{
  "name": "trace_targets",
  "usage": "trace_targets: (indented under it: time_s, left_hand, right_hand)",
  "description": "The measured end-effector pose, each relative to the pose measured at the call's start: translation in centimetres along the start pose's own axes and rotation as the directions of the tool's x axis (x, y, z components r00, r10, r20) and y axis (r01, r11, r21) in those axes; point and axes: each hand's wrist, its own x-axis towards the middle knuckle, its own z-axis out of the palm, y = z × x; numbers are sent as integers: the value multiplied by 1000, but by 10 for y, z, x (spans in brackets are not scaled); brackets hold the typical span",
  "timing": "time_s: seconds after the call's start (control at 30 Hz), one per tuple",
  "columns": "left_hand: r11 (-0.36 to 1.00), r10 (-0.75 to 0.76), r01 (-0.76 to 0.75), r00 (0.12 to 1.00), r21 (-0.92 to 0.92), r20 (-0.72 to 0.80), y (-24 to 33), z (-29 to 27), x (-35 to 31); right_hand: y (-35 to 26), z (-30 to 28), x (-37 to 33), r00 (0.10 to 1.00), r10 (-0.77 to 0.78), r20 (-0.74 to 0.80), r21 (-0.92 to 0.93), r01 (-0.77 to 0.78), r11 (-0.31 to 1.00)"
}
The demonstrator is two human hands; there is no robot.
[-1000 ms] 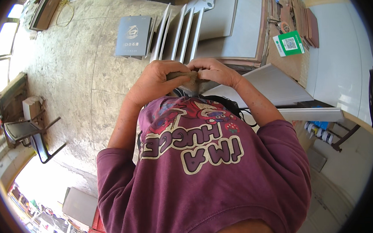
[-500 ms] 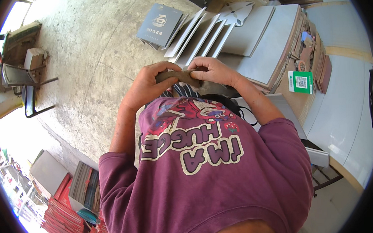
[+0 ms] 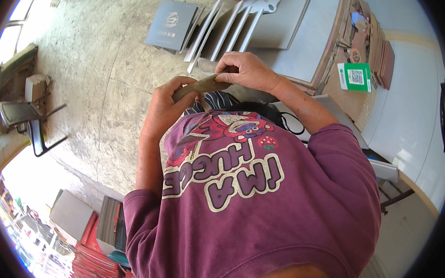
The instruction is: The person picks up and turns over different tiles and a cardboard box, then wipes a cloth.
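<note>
A brownish-grey strip that looks like a folded cloth point(image 3: 198, 86) stretches between my two hands, in front of my purple shirt point(image 3: 265, 211). My left hand point(image 3: 167, 102) is closed round its left end, the thumb lying along the near side. My right hand point(image 3: 249, 72) pinches the other end between thumb and fingers, a little higher and farther out. The strip slants up to the right. Striped dark fabric point(image 3: 216, 100) shows just below it. The ends inside my fingers are hidden.
Ahead, a grey-blue sample board point(image 3: 170, 27) leans beside several upright thin panels point(image 3: 230, 32). To the right lie stacked large panels point(image 3: 303, 58) and a green-and-white code card point(image 3: 355, 77). At left stands a chair point(image 3: 20, 112); lower left, red folders point(image 3: 94, 266) are piled.
My hands have shifted slightly up and left in the picture, with the right hand now higher than the left. More of the strip shows between them. The surroundings have shifted with the head's movement.
</note>
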Motion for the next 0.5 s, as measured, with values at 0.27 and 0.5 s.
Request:
trace_targets:
  time_s: [0.27, 0.5]
  left_hand:
    - [966, 88, -138, 970, 217, 225, 24, 37, 46]
    - [970, 134, -206, 900, 132, 415, 35, 75, 70]
  right_hand:
    - [11, -21, -77, 942, 261, -211, 2, -267, 964]
    - [7, -9, -161, 822, 404, -401, -127, -487, 864]
